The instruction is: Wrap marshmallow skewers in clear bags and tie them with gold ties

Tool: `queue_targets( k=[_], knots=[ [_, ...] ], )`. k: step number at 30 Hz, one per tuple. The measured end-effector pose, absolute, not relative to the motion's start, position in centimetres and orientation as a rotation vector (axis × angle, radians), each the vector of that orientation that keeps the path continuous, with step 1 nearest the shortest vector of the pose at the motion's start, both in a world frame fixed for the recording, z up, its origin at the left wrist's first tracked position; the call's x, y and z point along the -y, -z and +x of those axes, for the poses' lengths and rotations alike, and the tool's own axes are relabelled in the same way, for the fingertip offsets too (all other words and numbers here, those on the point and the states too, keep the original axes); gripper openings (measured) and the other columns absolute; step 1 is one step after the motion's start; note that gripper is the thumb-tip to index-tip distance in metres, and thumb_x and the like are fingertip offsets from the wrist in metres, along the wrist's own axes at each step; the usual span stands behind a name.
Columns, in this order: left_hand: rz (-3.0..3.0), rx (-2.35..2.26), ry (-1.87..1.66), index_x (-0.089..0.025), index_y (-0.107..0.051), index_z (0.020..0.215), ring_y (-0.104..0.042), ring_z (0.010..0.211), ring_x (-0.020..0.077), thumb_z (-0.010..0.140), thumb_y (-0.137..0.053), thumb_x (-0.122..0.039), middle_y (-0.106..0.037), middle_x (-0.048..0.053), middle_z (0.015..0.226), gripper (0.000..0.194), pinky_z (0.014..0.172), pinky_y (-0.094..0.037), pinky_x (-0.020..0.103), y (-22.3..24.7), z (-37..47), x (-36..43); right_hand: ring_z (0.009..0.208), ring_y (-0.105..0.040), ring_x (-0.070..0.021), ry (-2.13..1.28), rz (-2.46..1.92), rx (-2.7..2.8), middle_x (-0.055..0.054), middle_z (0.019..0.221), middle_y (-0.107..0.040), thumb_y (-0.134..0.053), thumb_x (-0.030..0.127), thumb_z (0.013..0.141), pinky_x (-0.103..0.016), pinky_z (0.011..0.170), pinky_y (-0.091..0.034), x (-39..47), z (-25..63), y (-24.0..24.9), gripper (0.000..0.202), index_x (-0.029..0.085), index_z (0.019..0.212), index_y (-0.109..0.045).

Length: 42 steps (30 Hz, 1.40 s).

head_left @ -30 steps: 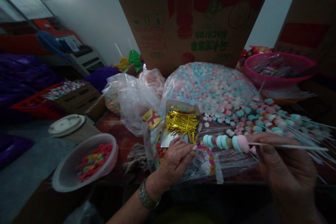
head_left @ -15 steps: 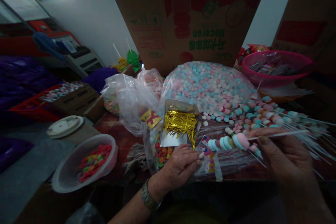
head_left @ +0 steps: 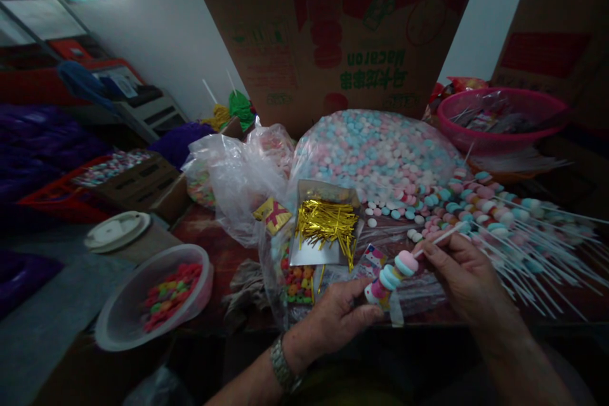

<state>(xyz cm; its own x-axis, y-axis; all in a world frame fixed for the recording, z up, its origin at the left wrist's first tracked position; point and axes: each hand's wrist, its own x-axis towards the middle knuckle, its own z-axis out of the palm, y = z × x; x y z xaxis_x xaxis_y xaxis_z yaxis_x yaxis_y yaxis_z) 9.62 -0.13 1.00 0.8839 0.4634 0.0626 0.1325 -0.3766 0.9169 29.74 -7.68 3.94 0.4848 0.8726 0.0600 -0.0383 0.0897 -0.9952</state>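
Note:
My right hand (head_left: 459, 273) pinches the white stick of a marshmallow skewer (head_left: 391, 275), threaded with pink, blue and white pieces and slanting down to the left. Around its lower end, my left hand (head_left: 342, 311) closes its thumb and fingers at a white piece; the fingertips are partly hidden. A box of gold twist ties (head_left: 328, 222) lies just beyond my left hand. Beneath the skewer is clear plastic film (head_left: 419, 295) with a printed label. To the right, many finished-looking skewers (head_left: 504, 222) lie piled, sticks toward me.
A large clear bag of pastel marshmallows (head_left: 371, 146) stands behind, spilling some pieces. At left is a translucent bowl (head_left: 114, 317) of colourful gummy rings. A pink basin (head_left: 504, 136) sits at the back right, and a tall cardboard box (head_left: 266, 32) rises behind everything.
My right hand has brought the skewer left and tilted its lower end down to my left hand. My left hand has moved slightly right and closed at that end.

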Motion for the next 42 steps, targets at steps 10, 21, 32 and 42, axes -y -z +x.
queue_targets(
  k=[10, 21, 32, 42],
  knots=[
    [1.178, -0.589, -0.196, -0.012, -0.061, 0.098, -0.053, 0.058, 0.0106, 0.073, -0.062, -0.04, -0.058, 0.002, 0.073, 0.037, 0.057, -0.045, 0.023, 0.6, 11.9, 1.2, 0.034, -0.035, -0.0053, -1.125, -1.409, 0.76, 0.008, 0.04, -0.045, -0.064, 0.045, 0.071, -0.017, 0.036, -0.025, 6.6, 27.1, 0.2, 0.031, 0.017, 0.064, -0.051],
    [1.756, -0.766, 0.038, -0.017, -0.062, 0.098, -0.055, 0.071, 0.0168, 0.065, -0.068, -0.035, -0.064, 0.001, 0.082, 0.038, 0.064, -0.043, 0.023, -0.2, 7.6, -0.1, 0.035, -0.039, -0.004, -1.139, -1.354, 0.591, 0.007, 0.041, -0.05, -0.068, 0.042, 0.069, -0.016, 0.038, -0.026, 7.0, 27.7, 0.5, 0.031, 0.016, 0.062, -0.053],
    [1.56, -0.663, 0.063, -0.017, -0.055, 0.089, -0.042, 0.046, 0.0065, 0.069, -0.062, -0.028, -0.051, -0.005, 0.065, 0.024, 0.041, -0.037, 0.016, 0.3, 10.8, 0.1, 0.035, -0.037, -0.0052, -1.269, -1.412, 0.699, 0.004, 0.051, -0.055, -0.063, 0.046, 0.066, -0.018, 0.034, -0.026, 6.5, 24.2, 1.2, 0.032, 0.017, 0.065, -0.05],
    [2.592, -0.667, 0.236, -0.018, -0.047, 0.119, -0.063, 0.077, 0.0282, 0.069, -0.062, -0.027, -0.066, 0.009, 0.085, 0.054, 0.065, -0.048, 0.036, -3.7, 11.3, -2.6, 0.099, -0.054, -0.0305, -0.005, -1.752, 1.783, -0.016, 0.103, -0.063, -0.048, 0.029, 0.082, -0.048, 0.085, -0.038, 7.7, 27.4, -0.7, 0.033, 0.012, 0.109, -0.057]
  ],
)
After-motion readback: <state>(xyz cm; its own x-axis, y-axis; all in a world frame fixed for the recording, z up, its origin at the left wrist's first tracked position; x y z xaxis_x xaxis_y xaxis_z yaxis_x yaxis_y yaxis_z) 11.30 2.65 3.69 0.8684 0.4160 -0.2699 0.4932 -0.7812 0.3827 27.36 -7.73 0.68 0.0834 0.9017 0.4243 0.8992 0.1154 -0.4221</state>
